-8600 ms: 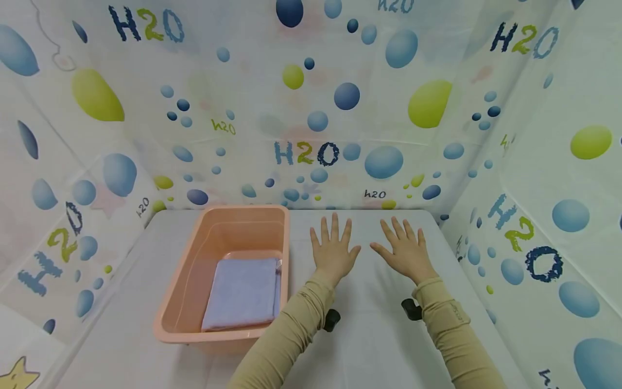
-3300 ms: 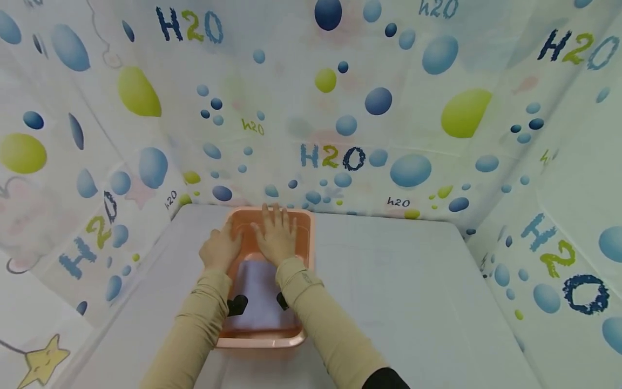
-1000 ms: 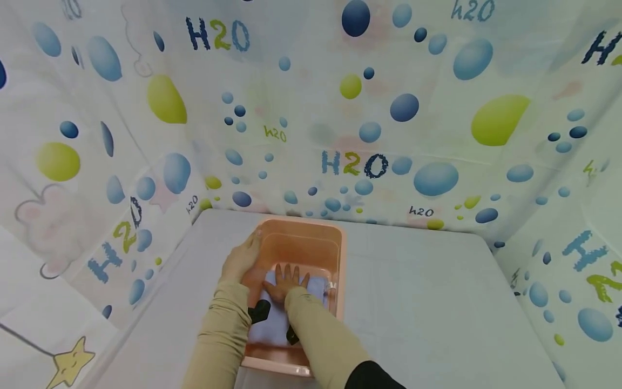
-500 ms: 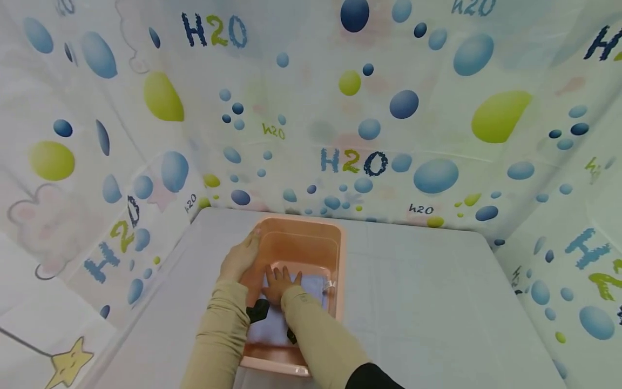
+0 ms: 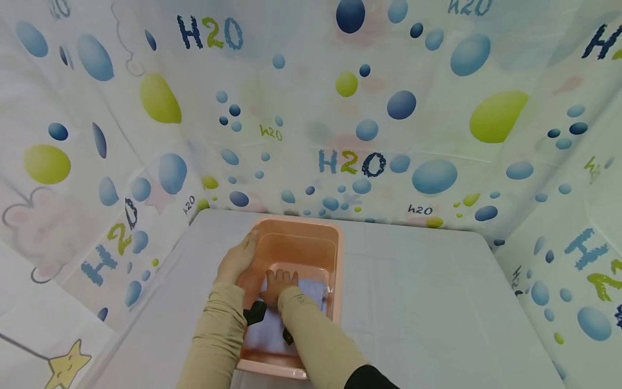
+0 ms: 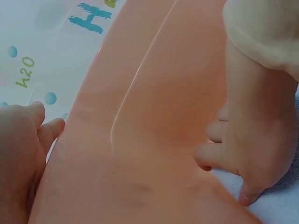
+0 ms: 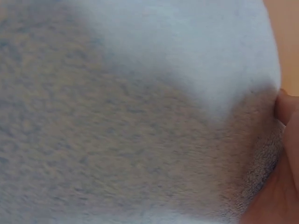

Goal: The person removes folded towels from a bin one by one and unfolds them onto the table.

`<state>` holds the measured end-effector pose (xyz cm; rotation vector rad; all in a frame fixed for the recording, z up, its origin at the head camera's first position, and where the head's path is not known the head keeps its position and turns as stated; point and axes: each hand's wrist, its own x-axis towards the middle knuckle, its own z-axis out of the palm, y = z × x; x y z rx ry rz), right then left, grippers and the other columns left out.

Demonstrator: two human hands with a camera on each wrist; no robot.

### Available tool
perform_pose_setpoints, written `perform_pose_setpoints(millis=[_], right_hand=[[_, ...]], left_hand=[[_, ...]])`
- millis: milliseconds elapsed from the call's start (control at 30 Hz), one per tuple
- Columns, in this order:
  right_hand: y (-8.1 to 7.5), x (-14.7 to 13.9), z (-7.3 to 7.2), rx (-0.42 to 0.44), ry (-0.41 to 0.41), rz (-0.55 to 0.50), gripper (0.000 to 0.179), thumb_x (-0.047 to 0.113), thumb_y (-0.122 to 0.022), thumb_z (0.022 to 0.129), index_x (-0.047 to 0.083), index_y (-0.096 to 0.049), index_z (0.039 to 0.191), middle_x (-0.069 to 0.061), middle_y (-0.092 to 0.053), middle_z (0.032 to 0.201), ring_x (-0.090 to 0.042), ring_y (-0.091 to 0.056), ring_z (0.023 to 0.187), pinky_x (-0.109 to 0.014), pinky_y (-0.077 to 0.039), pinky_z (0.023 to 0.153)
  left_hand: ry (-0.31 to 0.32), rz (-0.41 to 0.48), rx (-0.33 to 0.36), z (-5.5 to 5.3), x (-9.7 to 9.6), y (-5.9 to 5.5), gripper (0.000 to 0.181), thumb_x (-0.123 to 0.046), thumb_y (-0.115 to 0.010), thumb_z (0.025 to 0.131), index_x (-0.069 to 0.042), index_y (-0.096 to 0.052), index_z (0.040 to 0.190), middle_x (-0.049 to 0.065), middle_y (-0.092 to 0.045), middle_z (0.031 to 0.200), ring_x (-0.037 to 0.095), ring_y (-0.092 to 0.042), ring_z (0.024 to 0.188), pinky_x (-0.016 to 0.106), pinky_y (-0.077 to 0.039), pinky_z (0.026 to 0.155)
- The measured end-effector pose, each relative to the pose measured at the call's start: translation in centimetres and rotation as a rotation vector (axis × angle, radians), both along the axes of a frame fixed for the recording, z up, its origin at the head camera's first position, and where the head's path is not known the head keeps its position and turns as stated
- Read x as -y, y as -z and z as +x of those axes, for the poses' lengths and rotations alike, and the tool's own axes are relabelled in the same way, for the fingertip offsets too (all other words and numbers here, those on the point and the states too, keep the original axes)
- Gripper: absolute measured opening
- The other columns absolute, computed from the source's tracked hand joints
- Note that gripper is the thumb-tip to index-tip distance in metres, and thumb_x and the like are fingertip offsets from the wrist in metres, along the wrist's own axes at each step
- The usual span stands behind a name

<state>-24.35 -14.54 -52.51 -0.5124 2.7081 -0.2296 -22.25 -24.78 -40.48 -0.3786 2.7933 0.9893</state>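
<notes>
The towel lies folded on the bottom of the tub, which stands on the table. The likeliest trouble is the folds coming apart: if the right hand catches only the top layer at the far edge, the layers underneath could lag and bunch. The tub itself might skid, since the left hand steadies one side only. The wrist camera on the right arm sits close over the towel and could drag on it.

The left hand lies along the tub's left rim, its fingers fairly straight, touching the rim rather than clamped on it. The right arm reaches in over the near end; the right fingers are bent at the towel's far edge, thumb touching the cloth, though whether they pinch it I cannot tell.
</notes>
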Motion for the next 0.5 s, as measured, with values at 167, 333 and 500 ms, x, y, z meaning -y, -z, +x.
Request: perform_pose_setpoints(millis=[167,333,500], right_hand=[[0.18,0.07,-0.25,-0.01,-0.011,-0.017,0.06,0.053,-0.053,0.087,0.028,-0.035,0.139,-0.002,-0.039,0.144,-0.021,-0.035,0.134,-0.048,-0.022,0.113],[-0.09,0.08,-0.15,-0.06,-0.054,-0.009,0.058,0.05,-0.054,0.089,0.026,-0.035,0.137,-0.002,-0.04,0.142,-0.021,-0.037,0.132,-0.045,-0.025,0.112],[-0.51,0.14,0.14,-0.11,-0.077,-0.016,0.051,0.046,-0.054,0.09,0.025,-0.038,0.133,-0.002,-0.044,0.136,-0.019,-0.042,0.128,-0.042,-0.031,0.11]], left_hand=[[-0.002,-0.003,-0.009,0.12,0.07,-0.1,0.067,-0.058,-0.008,0.096,-0.02,-0.016,0.15,0.024,-0.031,0.147,0.049,-0.033,0.131,0.061,-0.027,0.107],[0.006,0.004,-0.019,0.2,-0.03,-0.07,0.065,-0.058,-0.007,0.096,-0.023,-0.014,0.15,0.025,-0.032,0.147,0.052,-0.034,0.129,0.062,-0.029,0.104],[-0.003,0.003,-0.024,0.38,-0.07,-0.02,0.064,-0.058,-0.007,0.096,-0.025,-0.014,0.15,0.024,-0.032,0.147,0.052,-0.034,0.129,0.062,-0.028,0.105]])
